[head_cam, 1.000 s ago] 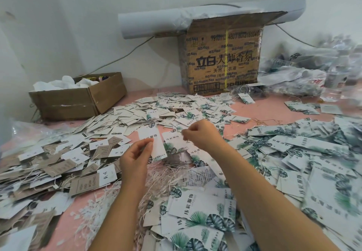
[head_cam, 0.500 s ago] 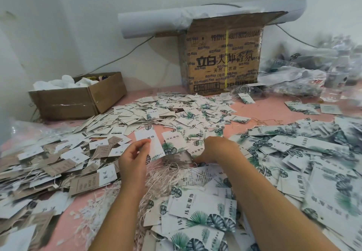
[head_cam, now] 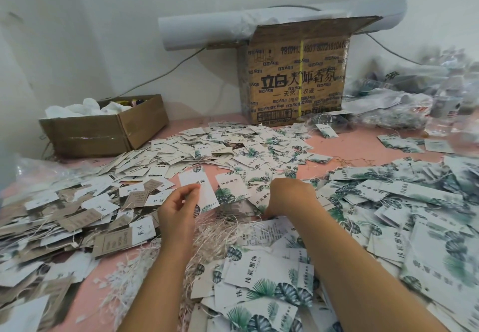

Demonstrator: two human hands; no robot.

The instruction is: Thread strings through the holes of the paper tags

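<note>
Place: you're in a makeshift piecework room, more spare room than factory.
Table: your pink tabletop (head_cam: 344, 150) is buried under heaps of loose hang tags (head_cam: 233, 147).
Supplies: a tangle of strings (head_cam: 223, 230) sits right in front of you.
Storage: a reused laundry-liquid carton (head_cam: 295, 80) and a small open cardboard box (head_cam: 103, 132).
Clutter: a paper roll (head_cam: 197, 31), plastic bags (head_cam: 388, 114), and a cable (head_cam: 160, 75) trailing down the bare white wall (head_cam: 103, 33).

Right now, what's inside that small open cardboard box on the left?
Crumpled white material tops the small box, with colourful bits at the back; anything beneath is hidden.
</note>
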